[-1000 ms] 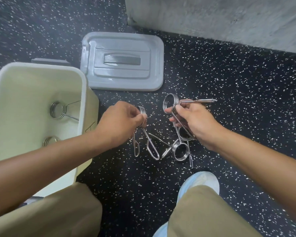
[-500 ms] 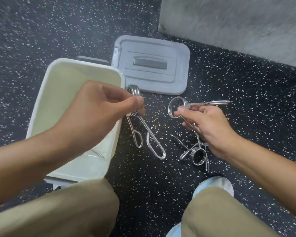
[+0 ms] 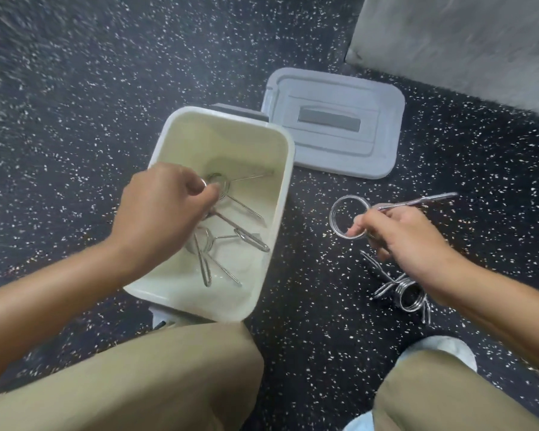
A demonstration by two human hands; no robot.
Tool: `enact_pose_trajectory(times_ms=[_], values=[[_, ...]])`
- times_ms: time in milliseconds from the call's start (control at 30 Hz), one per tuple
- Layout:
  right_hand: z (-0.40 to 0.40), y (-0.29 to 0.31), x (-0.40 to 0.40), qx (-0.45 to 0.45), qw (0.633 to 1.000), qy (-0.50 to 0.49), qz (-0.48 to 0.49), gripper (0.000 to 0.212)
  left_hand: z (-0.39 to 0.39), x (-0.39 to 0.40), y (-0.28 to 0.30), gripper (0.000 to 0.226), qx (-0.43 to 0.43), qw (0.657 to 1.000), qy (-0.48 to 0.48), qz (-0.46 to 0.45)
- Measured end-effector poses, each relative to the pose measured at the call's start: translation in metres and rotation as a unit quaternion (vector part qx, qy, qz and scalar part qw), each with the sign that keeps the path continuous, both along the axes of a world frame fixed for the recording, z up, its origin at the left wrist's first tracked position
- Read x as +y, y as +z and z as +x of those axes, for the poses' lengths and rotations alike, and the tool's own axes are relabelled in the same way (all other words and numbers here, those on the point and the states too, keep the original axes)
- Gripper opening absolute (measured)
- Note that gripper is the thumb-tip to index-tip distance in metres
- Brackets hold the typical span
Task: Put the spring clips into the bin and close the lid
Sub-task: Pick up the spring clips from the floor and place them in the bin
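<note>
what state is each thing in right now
bin: open, several spring clips inside
lid: off, flat on the floor beside the bin
left hand: over the bin, grip on a spring clip
right hand: grip on a second clip, held above the floor
clip on floor: loose, not yet binned

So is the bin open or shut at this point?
Open. The grey rectangular plastic lid lies flat on the speckled floor beside the cream plastic bin, whose inside shows metal spring clips.

bin: on the floor, left of centre
lid: behind the bin, to its right
clips in bin: several, overlapping
loose clips: floor, right of the bin
</note>
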State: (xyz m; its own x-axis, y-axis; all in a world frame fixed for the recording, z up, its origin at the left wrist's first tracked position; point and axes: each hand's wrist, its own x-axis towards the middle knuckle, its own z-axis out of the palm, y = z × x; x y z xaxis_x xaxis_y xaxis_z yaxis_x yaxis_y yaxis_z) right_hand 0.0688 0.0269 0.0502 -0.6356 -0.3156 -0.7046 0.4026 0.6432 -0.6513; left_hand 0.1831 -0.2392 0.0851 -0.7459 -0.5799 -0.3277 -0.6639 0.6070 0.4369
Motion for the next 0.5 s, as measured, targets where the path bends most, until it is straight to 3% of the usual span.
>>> enact_pose_trajectory(times_ms=[200, 500], values=[[0.008, -0.015, -0.014, -0.01, 0.999, 0.029, 0.041, 0.037, 0.007, -0.014, -0.07, 0.051, -0.099, 0.994, 0.004, -0.037], [0.015, -0.024, -0.015, -0.045, 0.997, 0.026, 0.052, 0.03, 0.005, -0.013, -0.114, 0.043, -0.145, 0.989, 0.036, -0.012]])
